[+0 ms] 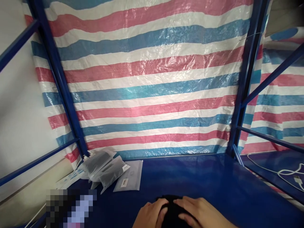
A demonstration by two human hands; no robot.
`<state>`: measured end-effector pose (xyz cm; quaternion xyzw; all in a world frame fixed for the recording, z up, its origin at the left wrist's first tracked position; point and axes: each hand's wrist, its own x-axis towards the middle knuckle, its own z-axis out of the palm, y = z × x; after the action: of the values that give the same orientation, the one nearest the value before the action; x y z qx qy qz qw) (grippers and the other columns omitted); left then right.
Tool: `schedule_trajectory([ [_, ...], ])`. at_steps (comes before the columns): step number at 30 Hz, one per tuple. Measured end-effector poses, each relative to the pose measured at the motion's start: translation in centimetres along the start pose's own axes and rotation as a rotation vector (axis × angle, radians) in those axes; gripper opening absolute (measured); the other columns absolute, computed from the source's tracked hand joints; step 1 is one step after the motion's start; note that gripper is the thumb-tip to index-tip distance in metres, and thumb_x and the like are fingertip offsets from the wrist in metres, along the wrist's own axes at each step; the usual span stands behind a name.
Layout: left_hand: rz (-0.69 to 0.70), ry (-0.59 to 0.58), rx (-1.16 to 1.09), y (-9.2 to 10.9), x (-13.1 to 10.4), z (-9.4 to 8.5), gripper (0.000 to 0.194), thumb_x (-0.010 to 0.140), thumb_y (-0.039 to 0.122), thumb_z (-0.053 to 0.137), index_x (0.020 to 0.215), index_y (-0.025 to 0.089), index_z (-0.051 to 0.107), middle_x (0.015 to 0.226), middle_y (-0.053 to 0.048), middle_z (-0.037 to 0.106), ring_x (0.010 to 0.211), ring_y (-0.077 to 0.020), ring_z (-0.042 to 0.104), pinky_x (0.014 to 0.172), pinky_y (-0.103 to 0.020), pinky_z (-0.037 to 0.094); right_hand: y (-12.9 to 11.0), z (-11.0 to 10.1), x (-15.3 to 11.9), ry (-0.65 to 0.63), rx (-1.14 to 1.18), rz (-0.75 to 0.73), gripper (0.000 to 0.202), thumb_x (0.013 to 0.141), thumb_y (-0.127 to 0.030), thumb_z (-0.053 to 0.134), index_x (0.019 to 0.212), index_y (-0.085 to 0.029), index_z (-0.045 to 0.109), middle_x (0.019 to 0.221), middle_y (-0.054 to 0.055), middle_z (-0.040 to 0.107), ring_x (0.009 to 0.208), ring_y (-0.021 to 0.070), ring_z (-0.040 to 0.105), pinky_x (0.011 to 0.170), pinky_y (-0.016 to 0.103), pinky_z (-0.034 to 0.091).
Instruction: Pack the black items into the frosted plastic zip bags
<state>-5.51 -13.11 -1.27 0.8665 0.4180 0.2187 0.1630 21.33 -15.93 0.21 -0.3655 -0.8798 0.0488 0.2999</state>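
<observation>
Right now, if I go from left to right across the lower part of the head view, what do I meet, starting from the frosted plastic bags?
Frosted plastic bags, flat pouch with a label, left hand, black item, right hand, white cable at far right.

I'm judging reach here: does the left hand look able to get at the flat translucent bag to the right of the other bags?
Probably yes: nothing visible stands between the left hand and the flat bag, just blue surface. It would likely have to let go of the black item first.
</observation>
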Motion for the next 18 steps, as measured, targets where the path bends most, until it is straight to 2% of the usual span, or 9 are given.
schedule_trajectory([
  [2, -0.054, 0.021, -0.048, 1.0, 1.5, -1.1, 0.036, 0.113, 0.036, 0.039, 0.129, 0.034, 0.071, 0.118, -0.001, 0.080, 0.101, -0.0237, 0.077, 0.086, -0.033, 0.057, 0.7, 0.0, 1.0, -0.039, 0.104, 0.121, 0.030, 0.115, -0.041, 0.046, 0.113, -0.026, 0.072, 0.108, 0.004, 0.073, 0.088, 0.0183, 0.075, 0.080, 0.026, 0.059],
  [5, -0.109, 0.018, -0.066, 1.5, 3.9, -1.4, 0.035, 0.111, 0.033, 0.043, 0.117, 0.031, 0.077, 0.114, -0.004, 0.076, 0.104, -0.0235, 0.074, 0.091, -0.034, 0.056, 2.3, 1.0, 1.7, -0.067, 0.188, 0.251, 0.044, 0.116, -0.040, 0.038, 0.094, -0.022, 0.071, 0.109, 0.005, 0.067, 0.087, 0.0181, 0.071, 0.082, 0.030, 0.057],
  [7, -0.135, 0.009, -0.035, 1.2, 5.3, -1.1, 0.036, 0.110, 0.031, 0.045, 0.108, 0.028, 0.081, 0.119, -0.006, 0.073, 0.105, -0.0251, 0.073, 0.094, -0.038, 0.055, 3.3, 1.7, 1.8, -0.081, 0.223, 0.297, 0.044, 0.116, -0.041, 0.037, 0.101, -0.023, 0.073, 0.115, 0.006, 0.066, 0.089, 0.0188, 0.071, 0.085, 0.032, 0.056],
  [10, -0.128, -0.014, -0.034, 0.6, 6.6, -0.8, 0.036, 0.108, 0.033, 0.049, 0.098, 0.026, 0.083, 0.134, -0.007, 0.072, 0.121, -0.0301, 0.067, 0.106, -0.044, 0.050, 4.1, 2.1, 1.7, -0.090, 0.267, 0.314, 0.036, 0.115, -0.043, 0.042, 0.121, -0.027, 0.073, 0.124, 0.007, 0.067, 0.108, 0.0236, 0.069, 0.096, 0.035, 0.053],
  [12, -0.124, -0.051, -0.092, 0.3, 6.6, -0.7, 0.032, 0.108, 0.035, 0.051, 0.102, 0.028, 0.082, 0.128, -0.005, 0.076, 0.126, -0.0307, 0.063, 0.112, -0.047, 0.046, 4.4, 1.8, 1.8, -0.102, 0.311, 0.303, 0.033, 0.114, -0.044, 0.044, 0.124, -0.029, 0.072, 0.121, 0.006, 0.070, 0.115, 0.0255, 0.066, 0.101, 0.037, 0.050],
  [15, -0.147, -0.095, -0.174, 0.4, 5.5, -0.9, 0.028, 0.108, 0.037, 0.051, 0.117, 0.030, 0.077, 0.119, -0.003, 0.078, 0.122, -0.0287, 0.064, 0.112, -0.046, 0.045, 5.0, 1.3, 2.6, -0.156, 0.416, 0.313, 0.029, 0.110, -0.049, 0.056, 0.113, -0.026, 0.073, 0.108, 0.003, 0.074, 0.102, 0.0223, 0.067, 0.093, 0.033, 0.050],
  [18, -0.151, -0.143, -0.236, 0.7, 4.1, -1.0, 0.026, 0.108, 0.040, 0.053, 0.122, 0.030, 0.071, 0.126, -0.003, 0.075, 0.123, -0.0274, 0.063, 0.107, -0.040, 0.046, 6.0, 1.4, 3.9, -0.320, 0.601, 0.390, 0.036, 0.091, -0.055, 0.082, 0.092, -0.021, 0.071, 0.083, -0.003, 0.068, 0.077, 0.0145, 0.060, 0.070, 0.024, 0.047],
])
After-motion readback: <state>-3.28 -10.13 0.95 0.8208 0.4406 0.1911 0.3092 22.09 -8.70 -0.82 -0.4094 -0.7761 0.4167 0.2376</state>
